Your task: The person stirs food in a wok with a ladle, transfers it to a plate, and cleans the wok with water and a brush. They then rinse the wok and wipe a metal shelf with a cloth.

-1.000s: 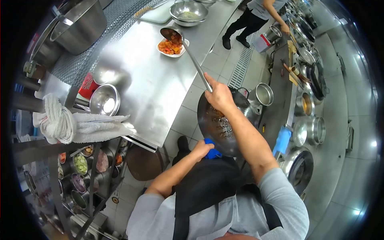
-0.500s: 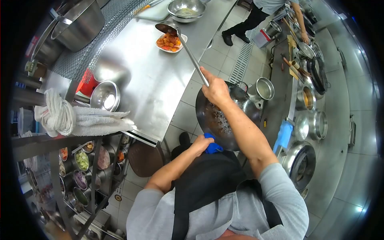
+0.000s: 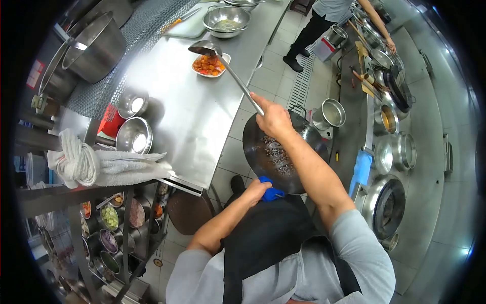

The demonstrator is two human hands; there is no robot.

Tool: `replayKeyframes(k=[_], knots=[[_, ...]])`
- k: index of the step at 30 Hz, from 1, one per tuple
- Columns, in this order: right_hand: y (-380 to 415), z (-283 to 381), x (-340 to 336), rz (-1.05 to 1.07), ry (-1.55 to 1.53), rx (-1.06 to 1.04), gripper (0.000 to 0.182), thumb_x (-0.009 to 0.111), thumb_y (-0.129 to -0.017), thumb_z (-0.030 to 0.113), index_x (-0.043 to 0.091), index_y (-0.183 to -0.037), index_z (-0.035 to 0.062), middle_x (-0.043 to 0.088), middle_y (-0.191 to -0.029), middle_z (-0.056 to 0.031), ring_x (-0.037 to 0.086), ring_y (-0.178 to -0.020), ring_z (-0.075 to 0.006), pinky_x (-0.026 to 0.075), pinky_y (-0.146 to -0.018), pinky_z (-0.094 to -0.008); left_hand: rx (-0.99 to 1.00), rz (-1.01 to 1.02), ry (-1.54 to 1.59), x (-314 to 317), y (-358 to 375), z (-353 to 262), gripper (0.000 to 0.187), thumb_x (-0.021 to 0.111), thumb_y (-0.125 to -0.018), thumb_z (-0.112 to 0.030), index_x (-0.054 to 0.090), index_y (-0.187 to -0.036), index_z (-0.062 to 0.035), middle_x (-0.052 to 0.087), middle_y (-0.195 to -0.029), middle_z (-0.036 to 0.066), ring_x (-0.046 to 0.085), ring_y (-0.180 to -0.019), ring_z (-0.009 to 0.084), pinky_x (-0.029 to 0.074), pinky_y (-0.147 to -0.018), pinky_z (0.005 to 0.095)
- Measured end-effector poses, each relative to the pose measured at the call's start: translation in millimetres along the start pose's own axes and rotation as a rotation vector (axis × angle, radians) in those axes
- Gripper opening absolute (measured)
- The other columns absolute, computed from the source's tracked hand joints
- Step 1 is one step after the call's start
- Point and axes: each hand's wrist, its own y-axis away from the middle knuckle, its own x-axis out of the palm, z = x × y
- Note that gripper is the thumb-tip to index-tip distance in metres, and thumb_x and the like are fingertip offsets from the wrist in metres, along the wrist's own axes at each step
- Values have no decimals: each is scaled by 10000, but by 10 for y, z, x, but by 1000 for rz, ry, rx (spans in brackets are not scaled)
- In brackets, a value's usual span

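My right hand (image 3: 275, 119) grips the long handle of a steel ladle (image 3: 239, 81). The ladle's dark bowl is above the back edge of a small white dish (image 3: 226, 65) holding orange-red food pieces (image 3: 206, 66). My left hand (image 3: 256, 191) is closed on a folded blue cloth (image 3: 272, 194) at the near edge of a dark wok (image 3: 256, 144). The wok is held over the floor beside the steel counter (image 3: 190, 119), close to my apron. Its inside looks wet and shiny, and my right forearm covers part of it.
Steel bowls (image 3: 227, 23) and a white cutting board (image 3: 190, 25) sit farther back on the counter. A knotted white towel (image 3: 81, 161) hangs at left. On the right are a steel pot (image 3: 331, 112) and a stove line. A co-worker (image 3: 324, 25) stands at the far end.
The view has shifted slightly, so the counter and dish appear lower. The ladle stays above the dish, a little farther left. The co-worker's arm has moved slightly; my grips are unchanged.
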Motion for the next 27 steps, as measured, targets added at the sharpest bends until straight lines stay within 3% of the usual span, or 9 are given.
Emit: replayKeyframes(k=[4, 5, 6, 19, 22, 24, 25, 26, 27], knots=[[37, -124, 248, -173, -9, -130, 712, 633, -856, 86, 484, -1520, 294, 717, -1100, -239, 681, -1040, -431, 534, -956, -504, 39, 18, 49, -91, -192, 185, 69, 655, -855, -73, 678, -882, -13, 651, -754, 71, 621, -614, 171, 491, -546, 327], [16, -61, 121, -10, 46, 0, 711, 633, -861, 108, 474, -1525, 309, 720, -1064, -250, 681, -1049, -427, 529, -971, -503, 24, 18, 67, -45, -115, 139, 69, 654, -854, -76, 677, -886, -18, 650, -753, 72, 621, -613, 173, 489, -541, 330], [37, -47, 75, 21, 45, 22, 711, 633, -861, 108, 474, -1525, 309, 720, -1064, -250, 681, -1049, -427, 529, -971, -503, -2, 15, 87, -22, -63, 92, 70, 653, -854, -79, 677, -889, -24, 649, -751, 74, 621, -612, 175, 488, -537, 334], [7, -66, 82, -57, -43, -36, 696, 634, -845, 109, 499, -1501, 300, 714, -1092, -250, 672, -1056, -448, 518, -990, -500, -24, 23, 33, -103, -239, 129, 108, 661, -869, -115, 676, -908, -15, 646, -790, 43, 618, -669, 146, 485, -584, 317], [-29, -74, 94, -82, -146, -15, 702, 649, -835, 103, 498, -1509, 229, 714, -1109, -253, 671, -1074, -445, 517, -988, -495, -5, 14, 38, -80, -165, -2, 105, 644, -872, -54, 655, -932, 32, 645, -813, 77, 648, -680, 170, 533, -600, 327], [-87, -178, 125, -85, -277, -168, 691, 688, -832, 110, 512, -1500, 139, 631, -774, -100, 659, -688, -253, 548, -723, -376, -31, 26, 9, -57, -59, -93, 123, 648, -885, -58, 651, -941, 51, 655, -829, 93, 663, -693, 179, 550, -619, 330], [-66, -108, 124, -13, -560, -74, 681, 698, -856, 78, 487, -1504, 66, 574, -749, -39, 580, -595, -151, 501, -615, -305, -27, 9, 27, -36, -54, -131, 131, 649, -889, -56, 651, -949, 60, 660, -837, 101, 671, -700, 185, 556, -626, 333], [-39, -95, 52, -32, -566, -77, 681, 698, -856, 78, 487, -1504, 66, 574, -749, -39, 580, -595, -151, 501, -615, -305, -19, -8, 45, -14, -69, -184, 139, 649, -894, -55, 650, -957, 69, 665, -845, 109, 679, -707, 192, 562, -633, 336], [24, -110, -19, 55, -788, 13, 683, 691, -870, 57, 461, -1513, 55, 582, -759, -35, 574, -580, -139, 485, -583, -295, -17, -3, 26, -2, -83, -223, 139, 649, -894, -55, 650, -957, 69, 665, -845, 109, 679, -707, 192, 562, -633, 336]])
